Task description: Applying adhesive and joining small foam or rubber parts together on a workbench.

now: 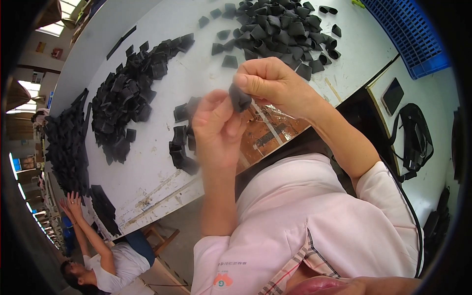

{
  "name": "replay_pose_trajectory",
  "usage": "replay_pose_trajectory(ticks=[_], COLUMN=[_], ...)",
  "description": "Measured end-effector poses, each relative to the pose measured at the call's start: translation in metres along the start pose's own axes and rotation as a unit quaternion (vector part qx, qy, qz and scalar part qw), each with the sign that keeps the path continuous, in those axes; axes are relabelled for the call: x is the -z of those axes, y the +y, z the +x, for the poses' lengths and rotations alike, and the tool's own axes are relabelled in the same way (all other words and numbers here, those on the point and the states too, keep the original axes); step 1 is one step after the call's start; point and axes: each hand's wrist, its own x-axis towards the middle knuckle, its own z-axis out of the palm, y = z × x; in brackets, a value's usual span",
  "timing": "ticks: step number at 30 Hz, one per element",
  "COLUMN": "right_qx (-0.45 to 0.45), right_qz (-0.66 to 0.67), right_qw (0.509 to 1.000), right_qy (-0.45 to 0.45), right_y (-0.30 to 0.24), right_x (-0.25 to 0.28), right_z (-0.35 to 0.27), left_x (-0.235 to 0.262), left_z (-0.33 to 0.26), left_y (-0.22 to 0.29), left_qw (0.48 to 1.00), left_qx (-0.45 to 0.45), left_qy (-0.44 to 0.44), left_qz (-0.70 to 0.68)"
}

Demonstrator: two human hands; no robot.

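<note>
Both hands pinch one small dark folded fabric piece (240, 97): right hand (270, 83) fingers grasp its top, left hand (219, 129) fingers below; similar soft black pieces heaped (280, 27) on white desk (147, 167).

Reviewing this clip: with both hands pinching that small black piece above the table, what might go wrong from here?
1. The black piece is held only at the fingertips of the left hand and right hand, so it may slip and drop.
2. If it falls, it could land among the small stack of pieces below and be hard to pick out.
3. The heaps lie spread loosely on the table; a forearm sweep might mix them.
</note>
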Motion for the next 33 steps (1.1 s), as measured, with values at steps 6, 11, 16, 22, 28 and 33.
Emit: replay_pose_trajectory(ticks=[6,11,16,22,28,33], right_qx=[0.285,0.307,0.269,0.238,0.255,0.123], right_qz=[-0.353,-0.386,-0.284,-0.238,-0.210,-0.082], right_qw=[0.871,0.856,0.910,0.931,0.932,0.985], right_qy=[0.189,0.154,0.139,0.139,0.151,0.090], right_y=[-0.006,-0.006,-0.018,-0.007,0.004,-0.013], right_x=[-0.008,-0.016,-0.020,-0.017,-0.011,-0.004], right_z=[-0.015,-0.023,-0.019,-0.018,-0.019,-0.017], left_x=[-0.025,-0.025,-0.012,-0.007,-0.022,-0.027], left_z=[0.009,0.007,0.006,0.003,0.001,0.006], left_y=[0.007,0.004,0.006,0.006,0.011,0.015], left_qw=[0.842,0.865,0.931,0.908,0.818,0.746], left_qx=[-0.322,-0.340,-0.282,-0.307,-0.324,-0.374], left_qy=[-0.003,-0.020,-0.035,-0.062,0.035,0.015], left_qz=[0.434,0.369,0.230,0.279,0.474,0.550])
